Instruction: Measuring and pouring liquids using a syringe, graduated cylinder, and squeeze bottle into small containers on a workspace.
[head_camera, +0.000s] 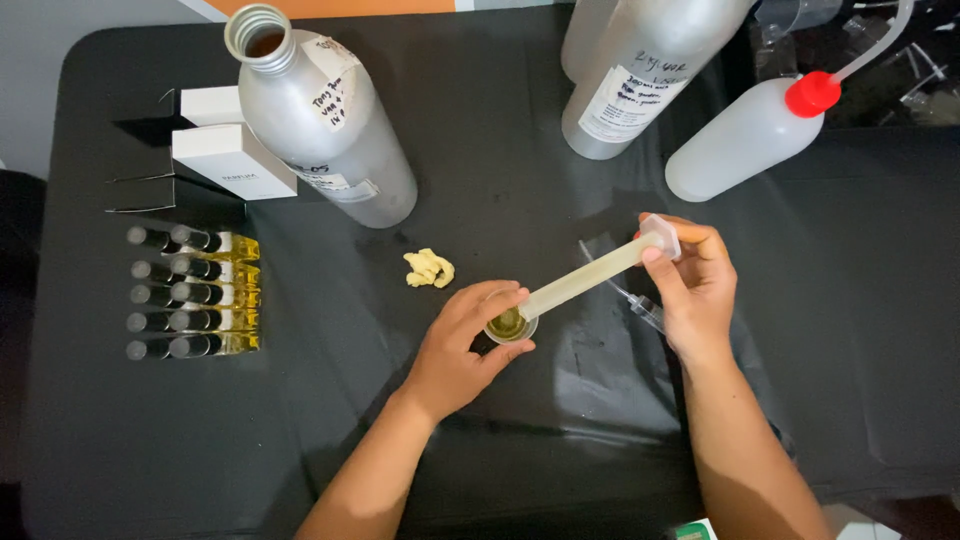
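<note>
While the small cup (511, 324) stands on the black desk (500, 470) near its middle, it contains a shallow layer of yellow-green liquid. The left hand (462, 352) wraps this cup from the left; its grip is closed on the rim and wall, thumb on the near side, fingers on the far side. The right hand (695, 290) holds the upper end of a syringe (592, 276); its grip is closed around the plunger end. The syringe barrel is translucent, filled with pale yellowish liquid, and slants down to the left, with its tip inside the cup.

Behind the cup, a tall metal bottle (320, 120) stands open without a cap and carries white labels. A second metal bottle (640, 75) stands to the right of it. Beside that one, a white squeeze bottle (740, 140) with a red cap and bent spout leans. At the left edge, two rows of small vials (195, 292) lie flat, holding yellow liquid. Two white boxes (225, 145) rest above the vials. A crumpled yellow wad (429, 268) lies just left of the cup.
</note>
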